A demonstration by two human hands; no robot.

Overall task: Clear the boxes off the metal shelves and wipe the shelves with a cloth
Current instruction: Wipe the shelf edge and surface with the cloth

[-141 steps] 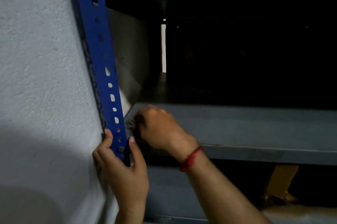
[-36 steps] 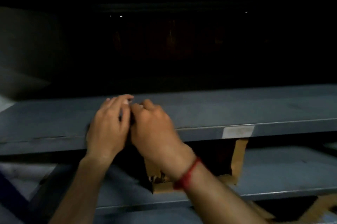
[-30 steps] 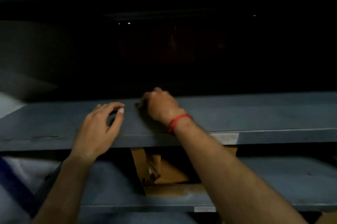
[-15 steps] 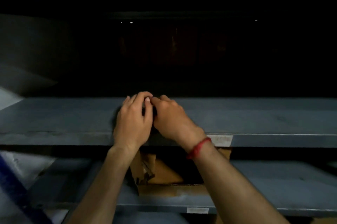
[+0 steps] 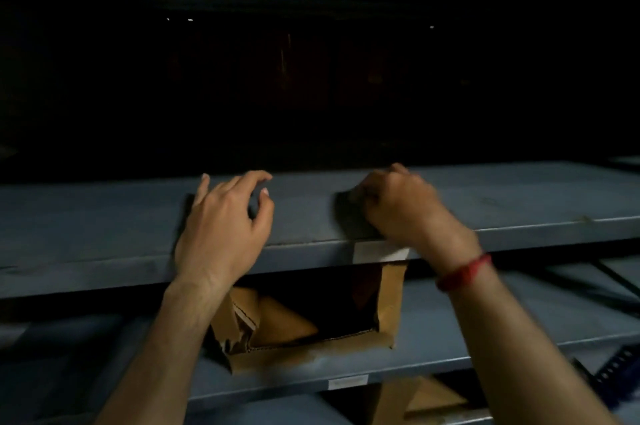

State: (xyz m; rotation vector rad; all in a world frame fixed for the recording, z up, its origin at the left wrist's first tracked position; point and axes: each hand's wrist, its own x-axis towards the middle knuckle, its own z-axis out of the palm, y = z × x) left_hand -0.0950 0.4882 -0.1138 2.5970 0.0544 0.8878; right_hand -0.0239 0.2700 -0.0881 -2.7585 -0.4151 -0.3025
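Note:
A grey metal shelf (image 5: 519,203) runs across the view at chest height, bare of boxes where I can see. My right hand (image 5: 398,206), with a red thread on its wrist, grips a dark cloth (image 5: 348,216) pressed on the shelf near the front edge. My left hand (image 5: 225,220) hovers over the shelf to the left, fingers loosely curled and holding nothing. An open brown cardboard box (image 5: 311,320) sits on the shelf below, under my hands.
The back of the shelf bay is dark and shows nothing. A white label (image 5: 377,253) is stuck on the shelf's front lip. A lower shelf (image 5: 450,355) carries another cardboard box (image 5: 419,400) beneath it. Dark metal strips lie at the right.
My hands, together on the cloth half a second ago, have parted. The right hand has slid the cloth rightward along the shelf; the left hand has come off it.

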